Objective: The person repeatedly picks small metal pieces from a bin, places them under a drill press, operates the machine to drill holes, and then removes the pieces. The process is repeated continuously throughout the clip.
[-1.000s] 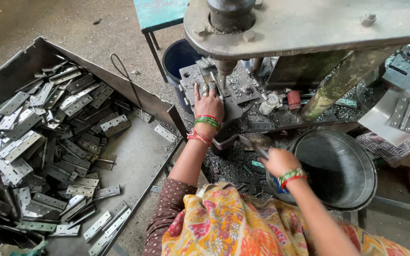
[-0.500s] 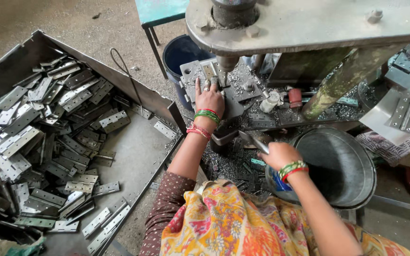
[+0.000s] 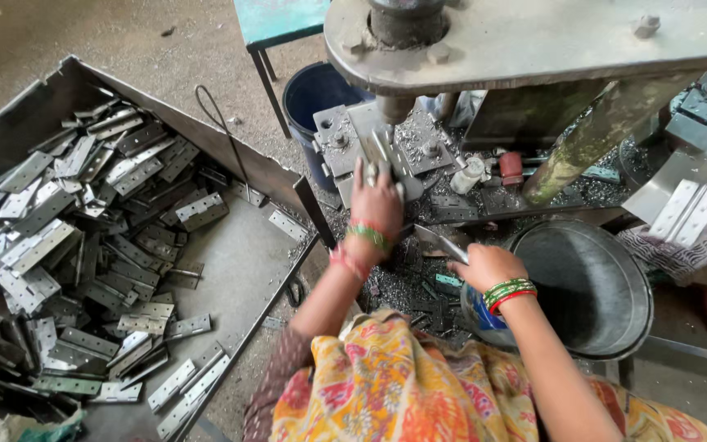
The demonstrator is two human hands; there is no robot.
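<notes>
My left hand (image 3: 376,203) rests palm down on a metal hinge (image 3: 374,151) lying on the fixture plate (image 3: 345,135) under the press ram (image 3: 394,106), fingers pressing the hinge in place. My right hand (image 3: 484,266) is closed around another flat metal hinge (image 3: 438,242), held just right of the left wrist, beside the rim of a round metal bowl (image 3: 591,282). Both wrists wear green and red bangles.
A big open metal tray (image 3: 231,262) at left holds several loose hinges (image 3: 83,237). A dark blue bucket (image 3: 308,94) and a teal stool leg (image 3: 262,78) stand behind the press. The press table (image 3: 533,33) overhangs. More hinges (image 3: 689,209) lie at right.
My left hand stays on the hinge under the ram. My right hand has shifted a little left and up with its hinge, nearer the left wrist.
</notes>
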